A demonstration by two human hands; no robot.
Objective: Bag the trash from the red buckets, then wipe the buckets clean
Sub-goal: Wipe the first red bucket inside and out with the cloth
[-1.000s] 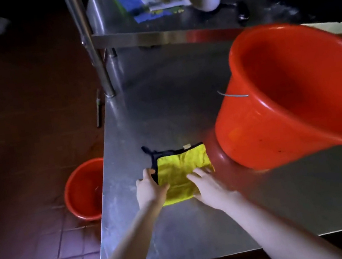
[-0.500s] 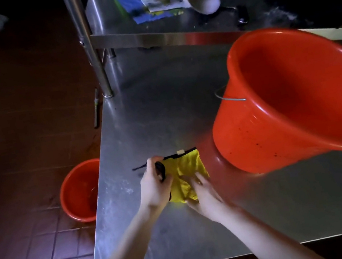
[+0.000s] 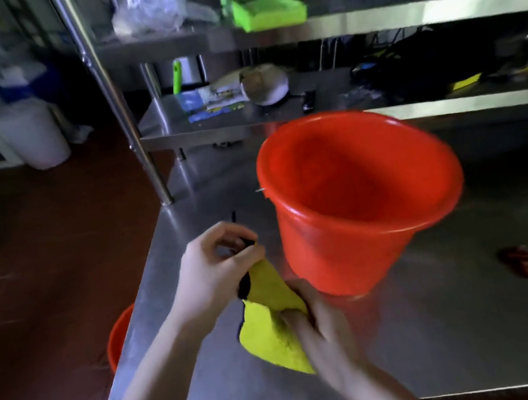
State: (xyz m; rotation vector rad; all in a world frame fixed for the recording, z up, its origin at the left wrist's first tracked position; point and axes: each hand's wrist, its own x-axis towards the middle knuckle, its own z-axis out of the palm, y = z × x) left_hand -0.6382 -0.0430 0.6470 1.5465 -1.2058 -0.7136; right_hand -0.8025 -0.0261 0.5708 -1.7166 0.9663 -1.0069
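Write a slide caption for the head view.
Both hands, left and right, hold a yellow cloth beside a red bucket.

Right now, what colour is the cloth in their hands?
Bright yellow with a black edge, seen in the head view: the cloth.

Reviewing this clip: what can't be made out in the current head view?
- Second red bucket on the floor: mostly hidden by the table edge; contents unseen.
- Big red bucket: inside blurred, so whether it is clean is unclear.
- Small reddish thing on the table: too blurred to identify.
- Right hand on the yellow cloth: motion blur hides the fingers.
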